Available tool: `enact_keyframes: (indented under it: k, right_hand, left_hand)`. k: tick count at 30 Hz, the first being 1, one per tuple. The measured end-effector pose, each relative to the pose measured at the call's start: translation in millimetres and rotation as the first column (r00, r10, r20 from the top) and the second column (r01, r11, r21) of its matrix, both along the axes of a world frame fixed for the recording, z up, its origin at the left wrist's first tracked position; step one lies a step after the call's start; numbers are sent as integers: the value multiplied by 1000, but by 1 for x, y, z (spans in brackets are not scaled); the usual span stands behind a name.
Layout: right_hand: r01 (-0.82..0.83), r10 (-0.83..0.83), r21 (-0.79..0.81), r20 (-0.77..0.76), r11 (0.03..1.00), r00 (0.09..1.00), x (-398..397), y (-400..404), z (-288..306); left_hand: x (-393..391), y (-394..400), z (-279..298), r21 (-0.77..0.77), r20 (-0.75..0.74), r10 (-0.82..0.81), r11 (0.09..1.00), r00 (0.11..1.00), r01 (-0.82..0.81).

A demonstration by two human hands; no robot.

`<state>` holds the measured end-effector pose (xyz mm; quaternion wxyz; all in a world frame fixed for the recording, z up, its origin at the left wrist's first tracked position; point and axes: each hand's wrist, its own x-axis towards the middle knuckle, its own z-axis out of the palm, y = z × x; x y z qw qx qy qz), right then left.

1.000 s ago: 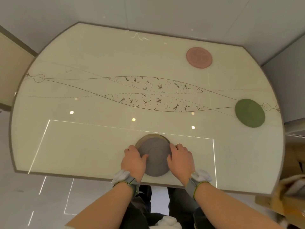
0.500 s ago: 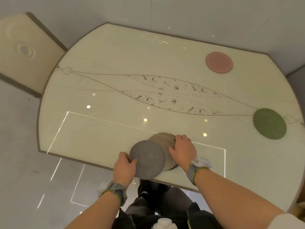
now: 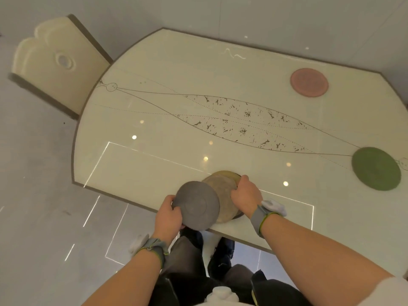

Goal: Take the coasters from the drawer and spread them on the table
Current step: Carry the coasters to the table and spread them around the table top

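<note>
My left hand (image 3: pixel 168 215) grips the left rim of a round grey coaster (image 3: pixel 197 205), which hangs over the table's near edge and overlaps a stack of tan coasters (image 3: pixel 224 193). On the right side of that stack rests my right hand (image 3: pixel 246 195), fingers curled over its rim. A pink coaster (image 3: pixel 309 82) lies flat at the far right of the cream table (image 3: pixel 176 107). At the right edge lies a green coaster (image 3: pixel 376 168). No drawer is in view.
A cream upholstered chair (image 3: pixel 55 62) stands against the table's far left corner. The floor is grey and glossy around the table. My legs and shoes (image 3: pixel 198 261) are below the near edge.
The grey coaster has slid left off the tan stack in my left hand. My right hand has stayed on the stack. The view has swung left, bringing the chair into sight.
</note>
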<state>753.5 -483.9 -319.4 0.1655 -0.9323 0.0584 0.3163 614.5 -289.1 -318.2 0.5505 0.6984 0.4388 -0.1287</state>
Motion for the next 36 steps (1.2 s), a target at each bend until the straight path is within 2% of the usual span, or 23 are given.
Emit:
enact_keyframes:
  k: [2, 4, 7, 13, 20, 26, 32, 34, 36]
  right_hand:
    - [4, -3, 29, -36, 1000, 999, 2, 3, 4]
    - [-60, 62, 40, -52, 997, 997, 14, 15, 8]
    - [-160, 160, 44, 8, 986, 987, 37, 43, 16]
    - [-238, 225, 84, 137, 968, 965, 90, 123, 16]
    - [-77, 28, 248, 194, 966, 981, 171, 216, 15]
    - [31, -111, 338, 220, 941, 969, 227, 266, 11]
    - [106, -196, 340, 242, 934, 950, 284, 285, 4]
    - [106, -198, 325, 263, 940, 944, 312, 285, 0]
    - [105, -198, 313, 280, 944, 939, 337, 284, 0]
  left_hand:
    - [6, 5, 1, -50, 27, 8, 999, 1000, -6]
    - [17, 19, 1, -78, 48, 47, 996, 998, -43]
    - [38, 46, 4, -111, 77, 128, 987, 989, -119]
    - [100, 144, 4, -181, 126, 332, 934, 935, -307]
    - [203, 270, 3, -200, 174, 458, 883, 872, -424]
    - [281, 333, 2, -190, 202, 480, 874, 854, -447]
    - [315, 359, -22, -75, 129, 399, 917, 908, -392]
    - [322, 361, -29, 39, 99, 320, 945, 942, -325]
    - [324, 360, -33, 235, 38, 209, 949, 977, -213]
